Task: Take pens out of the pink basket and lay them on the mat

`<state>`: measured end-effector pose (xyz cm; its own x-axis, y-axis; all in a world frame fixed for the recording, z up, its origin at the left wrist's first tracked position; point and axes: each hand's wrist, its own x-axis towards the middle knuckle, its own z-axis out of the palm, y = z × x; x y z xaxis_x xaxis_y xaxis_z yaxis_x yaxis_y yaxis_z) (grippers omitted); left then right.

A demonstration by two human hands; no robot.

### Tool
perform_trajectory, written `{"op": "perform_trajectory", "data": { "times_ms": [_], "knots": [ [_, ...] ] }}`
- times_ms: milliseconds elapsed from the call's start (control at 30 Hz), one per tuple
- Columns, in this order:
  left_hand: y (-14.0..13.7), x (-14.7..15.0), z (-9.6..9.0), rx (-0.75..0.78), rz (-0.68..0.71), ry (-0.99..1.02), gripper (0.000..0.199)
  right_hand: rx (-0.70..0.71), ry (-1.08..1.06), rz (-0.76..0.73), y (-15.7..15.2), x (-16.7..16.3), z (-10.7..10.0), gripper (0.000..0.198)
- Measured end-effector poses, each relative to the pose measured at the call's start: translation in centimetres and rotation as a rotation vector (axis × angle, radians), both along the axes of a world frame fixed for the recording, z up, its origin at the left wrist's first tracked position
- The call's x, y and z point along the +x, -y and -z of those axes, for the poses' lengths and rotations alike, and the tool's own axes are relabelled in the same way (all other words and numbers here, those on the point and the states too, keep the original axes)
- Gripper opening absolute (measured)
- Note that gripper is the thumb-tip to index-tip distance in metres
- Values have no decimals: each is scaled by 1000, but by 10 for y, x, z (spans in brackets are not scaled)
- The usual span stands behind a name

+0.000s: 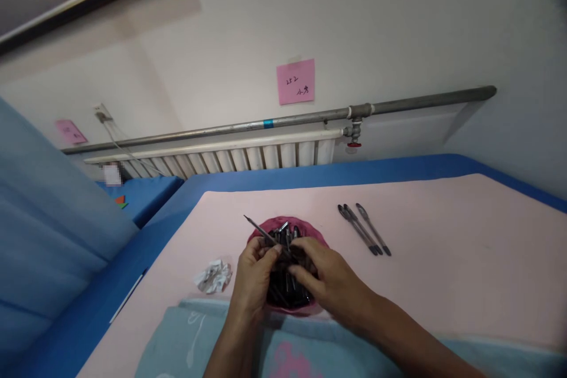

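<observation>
A pink-red basket (319, 234) holds many black pen parts (287, 289) and stands at the near middle of the pink sheet. Above it, my left hand (257, 269) pinches a slim grey pen (260, 229) between thumb and fingers. Its bare pointed tip slants up to the left. My right hand (325, 269) is over the basket's right side, fingers curled close to the pen's lower end. What lies between those fingers is dark and partly hidden. Off to the right, three capped pens (363, 229) lie side by side on the sheet.
Crumpled white paper (214, 276) lies left of the basket. A pale blue patterned towel (199, 336) covers the near edge. Behind the blue-edged table (398, 166) are a white radiator (257, 156), a metal pipe (212, 132) and a pink note (296, 81). A blue curtain (48, 224) hangs at left.
</observation>
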<state>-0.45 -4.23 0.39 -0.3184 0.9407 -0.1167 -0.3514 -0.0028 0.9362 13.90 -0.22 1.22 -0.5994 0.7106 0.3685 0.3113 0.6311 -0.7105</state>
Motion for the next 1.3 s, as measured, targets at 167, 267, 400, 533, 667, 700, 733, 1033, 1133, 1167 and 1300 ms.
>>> {"op": "perform_trajectory", "data": {
  "times_ms": [167, 267, 400, 533, 667, 700, 733, 1033, 1133, 1167, 1300],
  "knots": [
    [-1, 0, 0, -2, 0, -15, 22, -22, 21, -13, 1, 0, -1, 24],
    [-1, 0, 0, -8, 3, -36, 21, 16, 16, -5, 1, -1, 0, 23],
    [-1, 0, -2, -27, 20, -36, 20, 1, 14, 6, 0, -1, 1, 24],
    [0, 0, -3, -27, 4, -66, 18, -12, 15, -1, 0, -2, 2, 23],
    [0, 2, -2, -12, 45, -134, 16, 4, 41, 12, 1, -2, 1, 24],
    [0, 2, -2, 0, 66, -148, 16, -22, 43, 8, 1, -2, 1, 23],
    [0, 2, -3, 12, 87, -164, 16, -52, 40, 7, 1, -1, 1, 23],
    [-2, -39, -7, -30, -311, -507, 32, -116, -136, 249, -17, 7, 6, 19],
    [-3, -47, 0, -77, -305, -604, 26, -98, -165, 259, -22, 9, 12, 23],
    [-4, -48, 2, -82, -304, -644, 25, -99, -182, 256, -23, 9, 14, 24],
    [-5, -51, 7, -115, -330, -783, 23, -132, -233, 266, -26, 9, 18, 22]
  ]
}}
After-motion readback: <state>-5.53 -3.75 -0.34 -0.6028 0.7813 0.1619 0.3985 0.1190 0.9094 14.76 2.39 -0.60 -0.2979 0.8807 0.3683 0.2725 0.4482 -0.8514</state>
